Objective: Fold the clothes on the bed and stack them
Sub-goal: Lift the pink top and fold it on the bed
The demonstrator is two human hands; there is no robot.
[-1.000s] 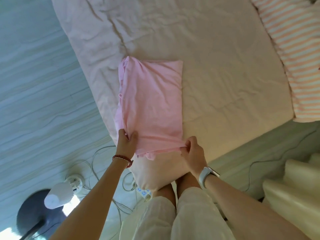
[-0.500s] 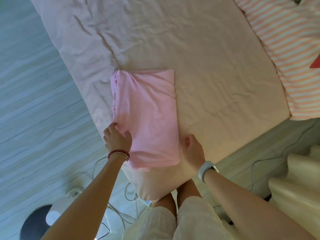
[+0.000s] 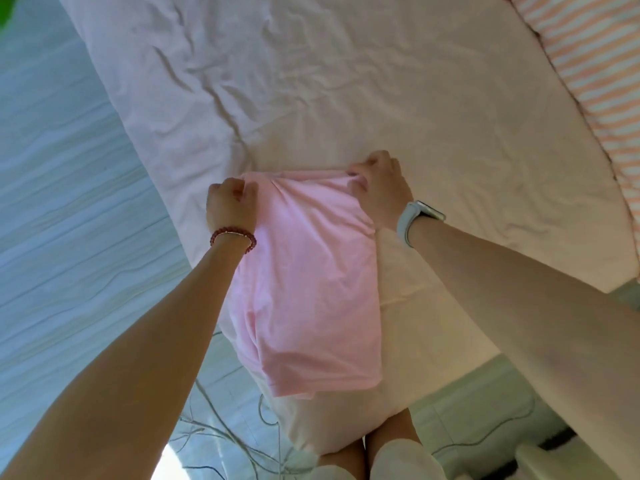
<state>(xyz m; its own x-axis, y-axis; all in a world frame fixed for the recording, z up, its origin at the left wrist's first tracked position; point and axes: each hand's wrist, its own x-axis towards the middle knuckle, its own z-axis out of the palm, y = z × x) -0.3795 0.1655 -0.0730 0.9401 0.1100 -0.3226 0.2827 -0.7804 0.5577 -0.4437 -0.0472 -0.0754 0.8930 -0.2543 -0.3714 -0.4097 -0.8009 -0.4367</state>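
Pink garment [image 3: 304, 289] at bed [image 3: 433, 116] corner, far edge pinched in left hand [image 3: 230, 206] and right hand [image 3: 379, 183] grips, wrinkled sheet beyond

Folded pink garment [image 3: 304, 292] on bed [image 3: 433, 140]

A folded pink cotton garment [image 3: 304, 292] is gripped at its far corners by the left hand [image 3: 230, 206] and right hand [image 3: 379, 183]. It is spread below the fingers on a wrinkled pale pink bedsheet [image 3: 381, 98].

The single head view looks steeply down, close over the bed [image 3: 433, 140] corner and floor [image 3: 69, 237].
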